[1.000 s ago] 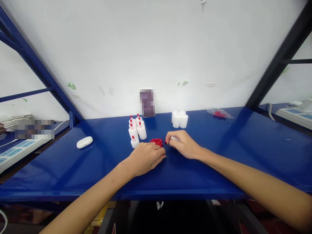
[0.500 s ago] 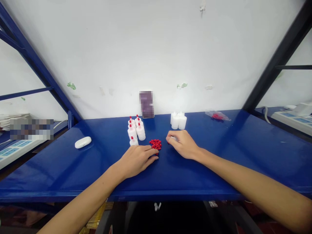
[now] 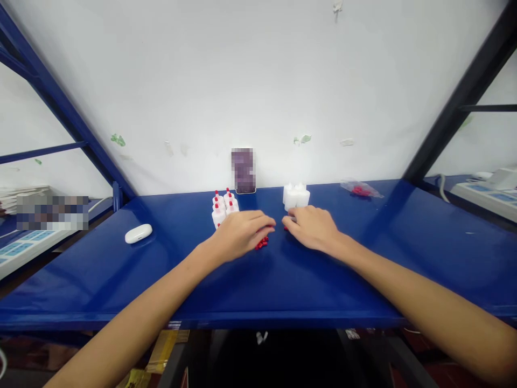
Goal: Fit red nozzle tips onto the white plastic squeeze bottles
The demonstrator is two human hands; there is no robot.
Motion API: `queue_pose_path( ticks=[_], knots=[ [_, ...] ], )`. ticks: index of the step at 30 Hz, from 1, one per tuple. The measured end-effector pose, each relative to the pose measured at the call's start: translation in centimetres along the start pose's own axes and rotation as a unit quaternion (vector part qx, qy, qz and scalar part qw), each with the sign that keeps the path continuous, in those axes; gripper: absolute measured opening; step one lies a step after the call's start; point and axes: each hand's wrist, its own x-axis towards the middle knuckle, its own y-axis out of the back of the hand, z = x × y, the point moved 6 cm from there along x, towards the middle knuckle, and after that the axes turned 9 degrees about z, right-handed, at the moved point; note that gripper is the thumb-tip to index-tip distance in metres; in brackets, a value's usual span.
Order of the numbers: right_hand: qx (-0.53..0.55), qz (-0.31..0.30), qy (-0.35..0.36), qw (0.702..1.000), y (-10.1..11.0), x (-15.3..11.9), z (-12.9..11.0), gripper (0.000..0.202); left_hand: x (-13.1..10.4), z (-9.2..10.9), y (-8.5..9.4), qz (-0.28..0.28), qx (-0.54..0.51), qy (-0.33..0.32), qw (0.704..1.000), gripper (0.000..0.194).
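We have a blue table [image 3: 258,293], the left hand [image 3: 244,233] and right hand [image 3: 312,227] over it, apart. Capped bottles [image 3: 218,215] stand just beside the left, uncapped bottles [image 3: 297,199] just beyond the right. Red caps [image 3: 262,243] lie under the left's fingers, grip we can't tell; the right's clamp a mostly hidden pale piece [image 3: 292,219].

Bright, even light washed the wall [image 3: 258,81]; shadowy streaks crossed the glossy tabletop [image 3: 404,231] toward its left edge, and gloom lay below its front edge.
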Motion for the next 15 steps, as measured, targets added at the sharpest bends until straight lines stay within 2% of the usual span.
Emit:
queue_pose_path(
  ticks=[3, 6, 9, 12, 15],
  knots=[
    [-0.083, -0.050, -0.007, 0.995, -0.3, 0.1, 0.6, 0.044, 1.3, -1.4, -0.4, 0.011, 0.020, 0.001, 1.000, 0.015],
    [-0.103, -0.068, 0.033, 0.992, -0.7, 0.1, 0.6, 0.040, 0.9, -2.3, -0.6, 0.043, 0.011, 0.024, 0.999, 0.016],
    [-0.108, -0.077, 0.058, 0.989, -1.1, 0.1, 0.6, 0.033, -0.1, -1.8, -0.4, 0.094, -0.018, 0.011, 0.995, 0.017],
    [-0.111, -0.080, 0.053, 0.989, -1.1, 0.2, 0.8, 0.030, -0.7, -1.1, 0.1, 0.157, -0.047, 0.004, 0.986, 0.016],
    [-0.109, -0.079, 0.048, 0.990, -1.0, 0.2, 0.9, 0.028, -0.6, -0.5, 0.0, 0.166, -0.057, 0.007, 0.984, 0.014]
  ],
)
